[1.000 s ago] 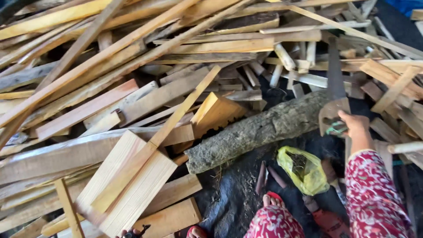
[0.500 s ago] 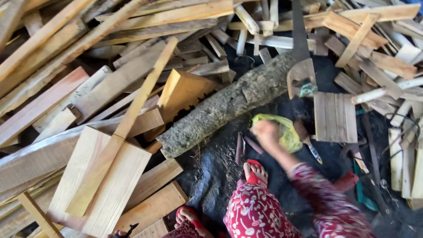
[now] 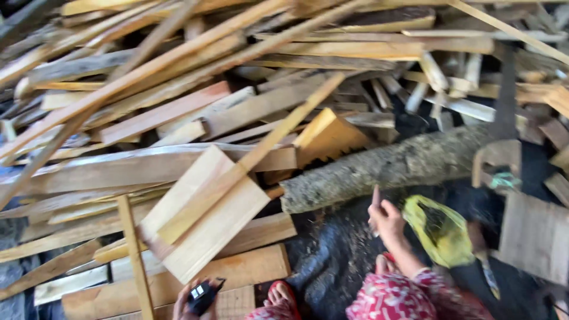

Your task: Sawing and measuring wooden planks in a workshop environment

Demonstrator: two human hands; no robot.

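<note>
The right hand (image 3: 388, 222) had left the yellow plastic bag (image 3: 435, 228) and come up holding a thin stick (image 3: 376, 198).

Head view: half a second before, that hand had been on the bag; here it was raised just below the bark-covered log (image 3: 409, 166), fingers pinched shut on the small stick, which pointed up toward the log's near end. The stick looked light, stiff and easily snapped, best held low near its base as it was. The arm came up from the lower right in a red patterned sleeve (image 3: 403, 299), wrist bent back. The left hand (image 3: 192, 299), at the bottom edge, was closed round a small black device (image 3: 201, 294), beside a pale wooden board (image 3: 204, 216).
</note>
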